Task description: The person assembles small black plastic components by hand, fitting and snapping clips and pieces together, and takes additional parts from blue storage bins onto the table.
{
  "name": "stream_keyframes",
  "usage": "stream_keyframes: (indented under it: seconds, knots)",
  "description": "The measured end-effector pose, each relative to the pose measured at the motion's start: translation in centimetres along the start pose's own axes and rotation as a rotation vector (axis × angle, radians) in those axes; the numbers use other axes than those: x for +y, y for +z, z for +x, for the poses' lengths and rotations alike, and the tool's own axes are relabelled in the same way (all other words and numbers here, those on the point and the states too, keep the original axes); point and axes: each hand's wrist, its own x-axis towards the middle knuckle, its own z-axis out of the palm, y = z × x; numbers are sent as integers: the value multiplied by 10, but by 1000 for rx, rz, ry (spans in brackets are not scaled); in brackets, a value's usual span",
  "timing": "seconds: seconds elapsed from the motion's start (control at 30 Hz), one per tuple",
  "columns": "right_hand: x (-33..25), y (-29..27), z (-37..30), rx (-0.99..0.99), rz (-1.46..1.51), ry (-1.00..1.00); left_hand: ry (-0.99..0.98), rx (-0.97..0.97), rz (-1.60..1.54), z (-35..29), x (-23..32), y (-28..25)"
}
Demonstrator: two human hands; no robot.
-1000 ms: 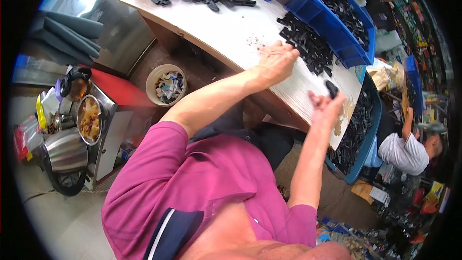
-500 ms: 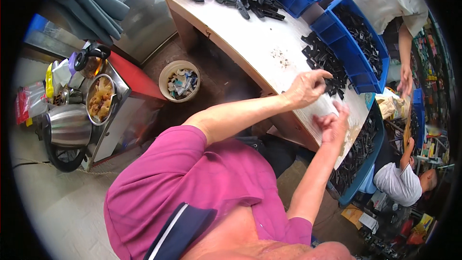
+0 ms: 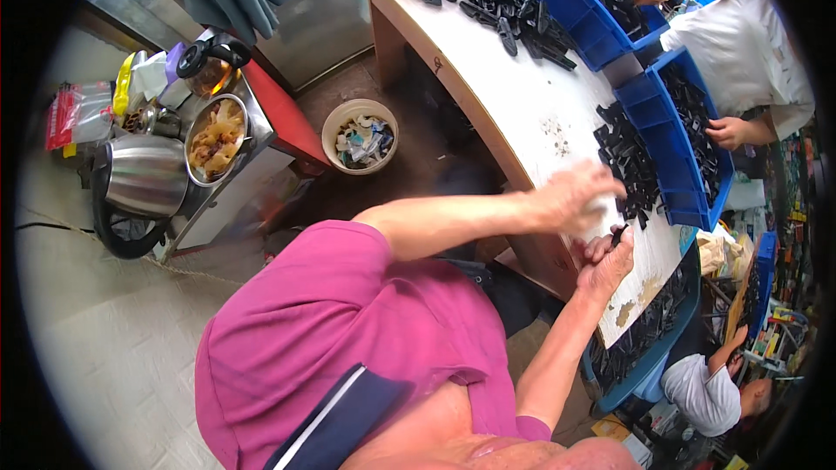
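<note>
My right hand [image 3: 607, 266] is closed on a small black plastic part [image 3: 617, 236], held over the near edge of the white table [image 3: 496, 78]. My left hand [image 3: 575, 198] is above the table just beyond it, smeared by motion, so its grip is unclear. It is nearest to a pile of small black plastic parts [image 3: 625, 161]. Behind that pile stands a blue bin [image 3: 675, 152] holding more black parts. Longer black plastic pieces [image 3: 514, 9] lie heaped at the table's far end.
A second blue bin [image 3: 557, 4] adjoins the first. Across the table a person in a white shirt [image 3: 727, 43] reaches into both bins. A teal tub [image 3: 636, 383] of black parts is at the right. Left are a waste bucket [image 3: 329, 135] and a steel kettle [image 3: 144, 176].
A small black part now shows in my right hand, whose fingers have closed. My left hand has blurred. The view has shifted, and the person opposite now has hands at the bins.
</note>
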Motion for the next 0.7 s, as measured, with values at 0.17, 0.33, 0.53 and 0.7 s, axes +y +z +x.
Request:
stream_keyframes:
  seconds: [0.17, 0.33, 0.53, 0.7]
  knots:
    - [-7, 7, -5, -18, 31, 57, 150, 561, 680, 26, -97, -178]
    - [-7, 9, -1, -21, -27, 60, -93, 398, 1148, 27, -162, -292]
    - [-6, 9, 2, -29, -26, 41, -9, 110, 1057, 28, -152, -269]
    - [-8, 12, 2, 3, -40, 75, 43, -85, 899, 26, -112, -204]
